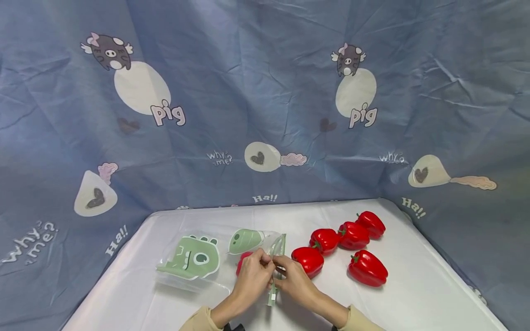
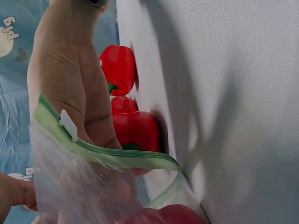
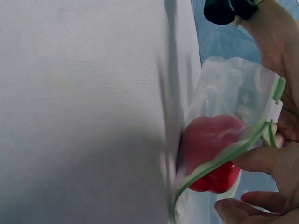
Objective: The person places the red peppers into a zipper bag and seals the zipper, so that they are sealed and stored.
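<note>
A clear zip bag (image 1: 276,246) with a green closure strip stands between my hands, its mouth turned to the right. A red bell pepper (image 3: 212,140) lies inside it, partly hidden behind my left hand in the head view. The white slider (image 3: 273,111) sits at the near end of the strip. My left hand (image 1: 253,274) pinches the bag near its mouth, fingers curled. Against the same rim, my right hand (image 1: 296,280) grips with curled fingers; its thumb lies by the strip in the right wrist view. The fingertips of both hands meet and partly hide one another.
Several red bell peppers (image 1: 325,241) lie right of my hands, the closest (image 1: 308,262) just beyond the right hand. Another pepper (image 1: 367,268) lies farther right. Green monster prints (image 1: 200,258) show on clear plastic at left. The white table (image 1: 422,294) meets a blue patterned curtain (image 1: 265,92) behind.
</note>
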### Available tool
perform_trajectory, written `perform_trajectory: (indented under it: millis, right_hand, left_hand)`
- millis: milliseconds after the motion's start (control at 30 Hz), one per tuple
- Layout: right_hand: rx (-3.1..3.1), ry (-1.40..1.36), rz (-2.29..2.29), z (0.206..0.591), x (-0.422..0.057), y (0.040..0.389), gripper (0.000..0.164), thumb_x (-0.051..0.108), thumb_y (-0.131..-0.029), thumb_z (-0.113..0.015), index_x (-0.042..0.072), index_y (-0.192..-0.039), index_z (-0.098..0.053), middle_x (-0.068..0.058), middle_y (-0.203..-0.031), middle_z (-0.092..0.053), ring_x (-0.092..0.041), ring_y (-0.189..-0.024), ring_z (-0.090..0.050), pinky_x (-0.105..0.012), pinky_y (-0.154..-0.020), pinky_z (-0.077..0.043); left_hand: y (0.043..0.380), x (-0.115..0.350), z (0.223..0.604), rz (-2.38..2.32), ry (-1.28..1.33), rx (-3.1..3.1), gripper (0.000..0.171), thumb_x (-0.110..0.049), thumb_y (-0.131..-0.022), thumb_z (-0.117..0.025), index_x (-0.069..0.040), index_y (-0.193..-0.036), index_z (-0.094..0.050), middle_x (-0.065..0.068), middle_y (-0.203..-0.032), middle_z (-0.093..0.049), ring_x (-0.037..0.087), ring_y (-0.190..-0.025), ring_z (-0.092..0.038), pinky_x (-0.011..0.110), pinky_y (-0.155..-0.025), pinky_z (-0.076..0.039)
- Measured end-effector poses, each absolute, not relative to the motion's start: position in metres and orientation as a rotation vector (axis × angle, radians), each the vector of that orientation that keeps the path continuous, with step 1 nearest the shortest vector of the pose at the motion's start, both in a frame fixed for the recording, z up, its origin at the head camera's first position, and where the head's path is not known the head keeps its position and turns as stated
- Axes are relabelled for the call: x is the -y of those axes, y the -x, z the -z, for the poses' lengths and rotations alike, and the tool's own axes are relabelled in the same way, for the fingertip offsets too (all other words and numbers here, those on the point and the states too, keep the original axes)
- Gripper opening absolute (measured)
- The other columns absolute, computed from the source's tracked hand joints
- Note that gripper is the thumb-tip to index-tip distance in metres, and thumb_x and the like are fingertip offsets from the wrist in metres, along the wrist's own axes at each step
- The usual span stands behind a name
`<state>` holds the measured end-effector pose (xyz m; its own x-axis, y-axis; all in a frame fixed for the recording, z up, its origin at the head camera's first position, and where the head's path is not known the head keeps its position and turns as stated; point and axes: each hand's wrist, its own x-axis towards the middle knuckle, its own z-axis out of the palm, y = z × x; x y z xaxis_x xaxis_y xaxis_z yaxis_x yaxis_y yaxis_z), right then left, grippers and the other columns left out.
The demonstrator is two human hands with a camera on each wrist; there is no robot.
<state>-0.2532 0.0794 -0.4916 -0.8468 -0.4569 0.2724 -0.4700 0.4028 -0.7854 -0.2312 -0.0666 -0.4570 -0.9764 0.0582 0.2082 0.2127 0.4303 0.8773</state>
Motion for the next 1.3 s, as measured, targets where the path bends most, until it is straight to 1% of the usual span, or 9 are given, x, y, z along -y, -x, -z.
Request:
perform_trajectory:
  millis: [167,300,433,567,667,767,1000,1167,1300]
  right_hand:
    - [2.617,-0.872,-1.540,0.487,-0.084,0.249,0.050,0.006,-0.082,-0.072,-0.003,-0.129,-0.055,-0.017,-0.129,-0.059,-0.033,-0.120,-0.058,-0.032,-0.096,-0.053]
    - [2.612,-0.892,-1.541,0.483,-0.090,0.247,0.050,0.004,-0.082,-0.071,-0.004,-0.129,-0.055,-0.016,-0.127,-0.060,-0.032,-0.118,-0.060,-0.030,-0.096,-0.053]
    - [2.600,-0.906,-1.544,0.476,-0.098,0.244,0.051,0.005,-0.081,-0.073,-0.005,-0.128,-0.055,-0.019,-0.126,-0.061,-0.034,-0.117,-0.060,-0.030,-0.095,-0.053]
    - [2.614,-0.898,-1.523,0.468,-0.109,0.243,0.051,0.007,-0.081,-0.074,0.000,-0.129,-0.056,-0.018,-0.124,-0.062,-0.034,-0.114,-0.062,-0.034,-0.093,-0.055]
    - [2.628,-0.869,-1.495,0.462,-0.117,0.244,0.051,0.012,-0.081,-0.076,0.007,-0.128,-0.058,-0.014,-0.122,-0.063,-0.029,-0.108,-0.065,-0.036,-0.090,-0.056]
    - [2.621,-0.848,-1.489,0.458,-0.125,0.245,0.052,0.015,-0.081,-0.077,0.009,-0.128,-0.058,-0.012,-0.123,-0.063,-0.025,-0.107,-0.066,-0.037,-0.089,-0.056]
    - [2.648,-0.771,-1.376,0.451,-0.143,0.248,0.054,0.014,-0.079,-0.078,0.014,-0.129,-0.058,-0.007,-0.124,-0.064,-0.023,-0.113,-0.064,-0.033,-0.089,-0.057]
    - [2.689,-0.709,-1.369,0.444,-0.155,0.250,0.056,0.015,-0.080,-0.076,0.019,-0.132,-0.056,-0.002,-0.127,-0.062,-0.022,-0.117,-0.061,-0.036,-0.092,-0.055]
    - [2.678,-0.725,-1.385,0.437,-0.164,0.253,0.058,0.011,-0.080,-0.075,0.019,-0.134,-0.054,0.000,-0.128,-0.060,-0.023,-0.118,-0.061,-0.038,-0.095,-0.053]
  left_hand:
    - [0.232,0.068,0.458,1.559,0.237,2.536,0.003,-0.006,-0.084,-0.058,-0.005,-0.081,-0.059,0.007,-0.061,-0.064,0.011,-0.038,-0.057,0.024,-0.034,-0.046]
    - [0.233,0.069,0.458,1.567,0.234,2.523,0.003,-0.004,-0.084,-0.059,-0.004,-0.081,-0.059,0.010,-0.062,-0.064,0.014,-0.039,-0.058,0.025,-0.035,-0.047]
    - [0.233,0.069,0.458,1.580,0.231,2.511,0.003,-0.004,-0.083,-0.059,-0.005,-0.080,-0.059,0.004,-0.060,-0.061,0.011,-0.039,-0.057,0.026,-0.036,-0.048]
    - [0.233,0.070,0.459,1.596,0.227,2.503,0.004,-0.004,-0.084,-0.060,-0.005,-0.080,-0.059,0.000,-0.060,-0.059,0.007,-0.039,-0.055,0.025,-0.037,-0.050]
    - [0.234,0.070,0.459,1.606,0.226,2.506,0.004,-0.003,-0.084,-0.059,-0.004,-0.081,-0.059,0.003,-0.062,-0.060,0.007,-0.041,-0.055,0.026,-0.037,-0.050]
    - [0.234,0.070,0.459,1.602,0.227,2.510,0.004,-0.003,-0.085,-0.059,-0.004,-0.081,-0.058,0.003,-0.063,-0.060,0.007,-0.042,-0.056,0.026,-0.038,-0.051]
    - [0.233,0.070,0.460,1.589,0.208,2.516,0.003,-0.004,-0.084,-0.060,-0.005,-0.081,-0.058,-0.001,-0.061,-0.058,0.008,-0.040,-0.055,0.027,-0.037,-0.050]
    - [0.233,0.069,0.460,1.613,0.201,2.515,0.003,-0.004,-0.084,-0.059,-0.004,-0.081,-0.059,0.001,-0.061,-0.060,0.008,-0.039,-0.055,0.028,-0.037,-0.051]
    - [0.233,0.069,0.460,1.617,0.207,2.513,0.003,-0.004,-0.084,-0.058,-0.004,-0.081,-0.058,0.001,-0.061,-0.060,0.008,-0.039,-0.056,0.028,-0.037,-0.051]
